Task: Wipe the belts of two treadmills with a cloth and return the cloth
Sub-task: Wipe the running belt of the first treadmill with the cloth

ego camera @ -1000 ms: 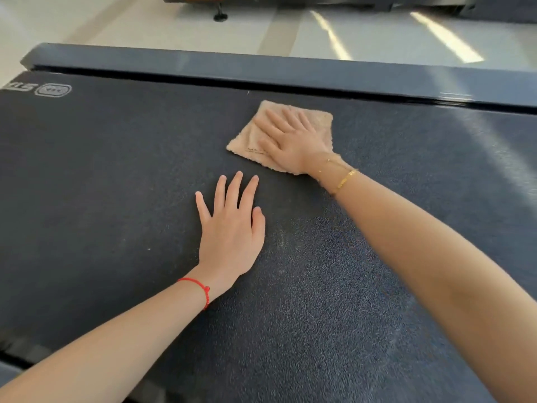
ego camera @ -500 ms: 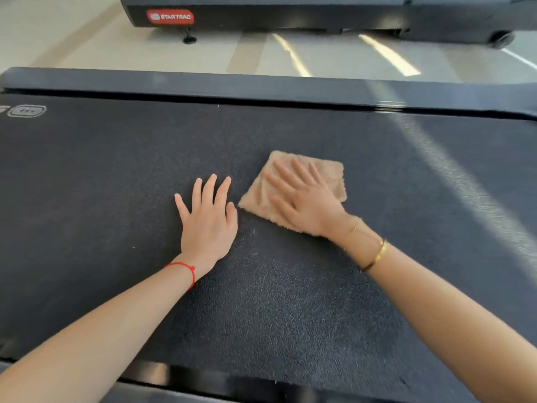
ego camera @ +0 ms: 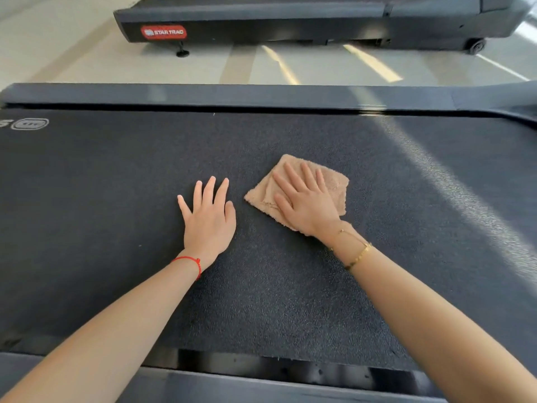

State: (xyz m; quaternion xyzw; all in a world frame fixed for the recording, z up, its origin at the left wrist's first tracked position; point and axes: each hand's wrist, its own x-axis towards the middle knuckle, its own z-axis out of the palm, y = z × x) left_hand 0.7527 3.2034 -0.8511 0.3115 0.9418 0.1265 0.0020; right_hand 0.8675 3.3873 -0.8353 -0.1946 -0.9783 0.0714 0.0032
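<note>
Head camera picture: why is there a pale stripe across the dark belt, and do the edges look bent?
Head view: sunlight falls in a diagonal band across the belt and glares on the far rail; the wide lens bows the rail near the right corner.

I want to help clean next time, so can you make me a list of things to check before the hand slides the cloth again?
1. Cloth lies flat on the belt: ok.
2. Right hand presses on the cloth with straight fingers: ok.
3. Left hand rests flat on the belt, beside the cloth and not touching it: ok.
4. Belt around the cloth has nothing lying in the way: ok.
5. Belt is standing still: cannot tell from one picture.
6. Second treadmill across the floor already wiped: cannot tell.
</note>
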